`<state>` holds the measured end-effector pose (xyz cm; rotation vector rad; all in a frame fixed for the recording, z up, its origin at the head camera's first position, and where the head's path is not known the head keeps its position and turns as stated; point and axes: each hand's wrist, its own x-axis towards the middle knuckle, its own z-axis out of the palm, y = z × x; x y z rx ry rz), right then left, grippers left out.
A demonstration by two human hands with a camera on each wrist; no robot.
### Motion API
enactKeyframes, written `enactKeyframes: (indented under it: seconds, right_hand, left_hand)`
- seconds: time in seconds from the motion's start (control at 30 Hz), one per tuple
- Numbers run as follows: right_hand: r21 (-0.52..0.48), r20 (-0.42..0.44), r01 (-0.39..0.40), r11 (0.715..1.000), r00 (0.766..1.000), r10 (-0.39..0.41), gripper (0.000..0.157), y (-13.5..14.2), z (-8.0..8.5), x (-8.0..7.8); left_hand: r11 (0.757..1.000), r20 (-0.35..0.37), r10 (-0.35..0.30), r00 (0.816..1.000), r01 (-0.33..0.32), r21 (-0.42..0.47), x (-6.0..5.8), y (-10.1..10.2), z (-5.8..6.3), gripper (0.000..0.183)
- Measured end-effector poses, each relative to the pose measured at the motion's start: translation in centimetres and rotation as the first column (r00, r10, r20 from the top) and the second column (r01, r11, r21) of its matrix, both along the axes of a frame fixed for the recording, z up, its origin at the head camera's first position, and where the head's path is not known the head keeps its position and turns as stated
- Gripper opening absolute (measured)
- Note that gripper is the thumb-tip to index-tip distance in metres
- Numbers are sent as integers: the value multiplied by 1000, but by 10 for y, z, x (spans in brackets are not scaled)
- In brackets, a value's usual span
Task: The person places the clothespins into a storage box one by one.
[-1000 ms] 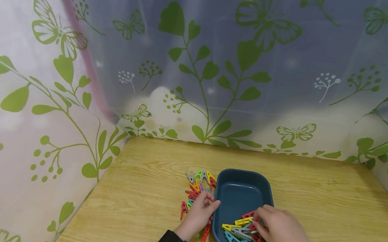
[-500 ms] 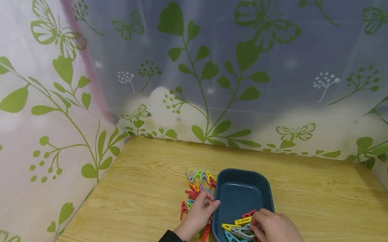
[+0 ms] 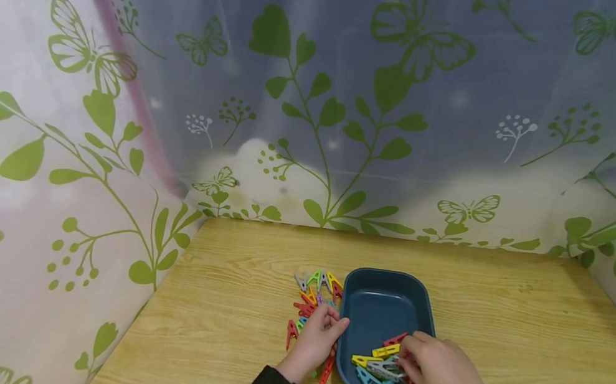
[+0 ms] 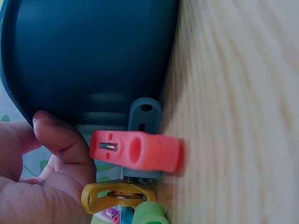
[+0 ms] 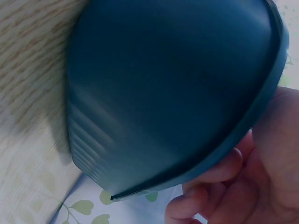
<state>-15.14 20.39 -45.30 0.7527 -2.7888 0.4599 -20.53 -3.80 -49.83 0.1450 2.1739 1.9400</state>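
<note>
A dark blue plastic bin (image 3: 386, 306) stands on the table, with several coloured clothespins (image 3: 366, 361) heaped in its near end. My left hand (image 3: 314, 343) holds the bin's left rim, thumb at the edge and bent fingers outside. In the left wrist view, a red clothespin (image 4: 140, 150) and a yellow clothespin (image 4: 117, 195) lie close by that hand. My right hand (image 3: 444, 369) reaches over the right rim, its curled fingertips down among the clothespins. Whether it pinches one is hidden; the right wrist view shows the bin's outer wall (image 5: 173, 93) and curled fingers.
More clothespins (image 3: 307, 309) lie in a loose pile on the wooden table (image 3: 228, 309), left of the bin and partly under my left hand. A printed curtain (image 3: 301, 154) hangs along the table's back edge, with more curtain at both sides.
My right hand has shifted slightly, its fingertips closing in over the clothespins and covering a red one seen earlier. The left hand and the bin have stayed where they were.
</note>
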Motion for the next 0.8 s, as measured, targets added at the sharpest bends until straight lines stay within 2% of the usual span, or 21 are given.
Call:
enactKeyframes:
  seconds: [0.6,0.8]
  right_hand:
    - [10,34,38,999,999,-39,14,0,5,0]
    - [-36,13,73,997,997,-73,12,5,10,-5]
  left_hand:
    - [1000,3,1,1000,-1,-5,1,0,1,14]
    - [1000,4,1,1000,-1,-5,1,0,2,14]
